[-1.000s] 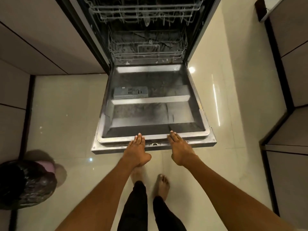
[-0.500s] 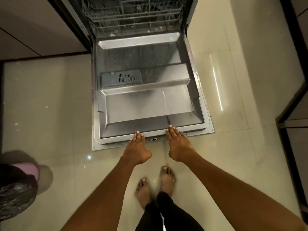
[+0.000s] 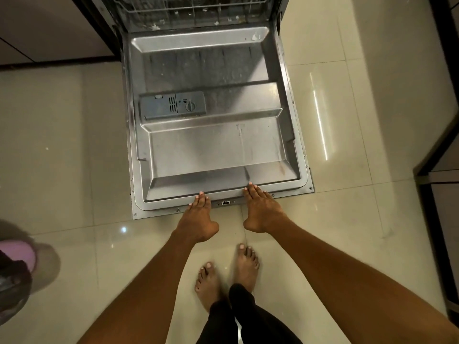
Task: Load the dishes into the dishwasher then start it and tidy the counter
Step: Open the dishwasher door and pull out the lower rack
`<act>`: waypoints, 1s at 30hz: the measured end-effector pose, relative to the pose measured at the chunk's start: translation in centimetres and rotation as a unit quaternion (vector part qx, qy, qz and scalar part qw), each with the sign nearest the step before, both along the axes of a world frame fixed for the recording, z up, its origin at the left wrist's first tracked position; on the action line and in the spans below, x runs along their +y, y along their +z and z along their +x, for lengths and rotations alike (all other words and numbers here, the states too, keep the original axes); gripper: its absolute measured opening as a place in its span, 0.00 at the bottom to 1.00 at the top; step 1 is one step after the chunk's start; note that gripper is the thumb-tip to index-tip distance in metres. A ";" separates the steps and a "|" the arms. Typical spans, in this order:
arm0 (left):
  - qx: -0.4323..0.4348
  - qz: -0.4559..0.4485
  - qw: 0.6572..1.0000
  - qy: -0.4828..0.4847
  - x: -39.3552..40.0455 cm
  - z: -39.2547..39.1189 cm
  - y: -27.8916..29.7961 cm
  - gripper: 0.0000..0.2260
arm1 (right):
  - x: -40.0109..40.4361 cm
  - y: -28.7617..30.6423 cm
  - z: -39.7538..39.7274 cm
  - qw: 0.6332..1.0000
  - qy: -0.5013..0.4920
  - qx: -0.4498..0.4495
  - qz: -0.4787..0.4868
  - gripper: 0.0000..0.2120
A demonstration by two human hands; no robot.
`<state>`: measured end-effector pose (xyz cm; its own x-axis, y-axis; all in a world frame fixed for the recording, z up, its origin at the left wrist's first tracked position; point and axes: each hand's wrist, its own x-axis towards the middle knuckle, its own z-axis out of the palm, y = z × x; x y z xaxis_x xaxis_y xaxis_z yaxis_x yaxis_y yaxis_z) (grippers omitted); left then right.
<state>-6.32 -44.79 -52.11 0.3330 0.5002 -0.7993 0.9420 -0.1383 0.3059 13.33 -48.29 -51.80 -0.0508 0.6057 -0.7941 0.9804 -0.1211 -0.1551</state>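
dim warm light | glare streak on floor tiles (image 3: 320, 125) (right of door) | wide-angle bending at edges

The dishwasher door (image 3: 216, 150) in front of me is dull silver steel with pale speckly water stains, and its detergent box (image 3: 172, 105) is grey-blue. The floor tiles (image 3: 74, 145) around the door are glossy cream. Left of the door there's a lilac bin (image 3: 17, 252) with a black liner. My trousers (image 3: 246, 319) are black.

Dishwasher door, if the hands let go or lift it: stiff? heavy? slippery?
The door is probably stiff: pressed steel liner with ribs. Likely heavy, since both hands, left and right, are on its edge. It should pivot on its hinge, not slide. Its smooth metal may be slippery.
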 end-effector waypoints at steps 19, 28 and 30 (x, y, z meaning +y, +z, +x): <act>0.003 -0.029 1.000 -0.008 0.5 -0.2 -1.8 0.38 | 0.2 -2.4 -0.2 0.999 -0.031 0.010 -0.011 0.47; 0.000 0.029 1.000 -0.006 7.0 1.5 4.6 0.39 | 6.0 3.7 0.2 0.999 -0.019 0.027 0.015 0.47; -0.004 0.058 0.998 0.008 9.5 2.0 6.7 0.40 | 8.7 5.9 0.8 0.999 -0.008 0.026 0.033 0.48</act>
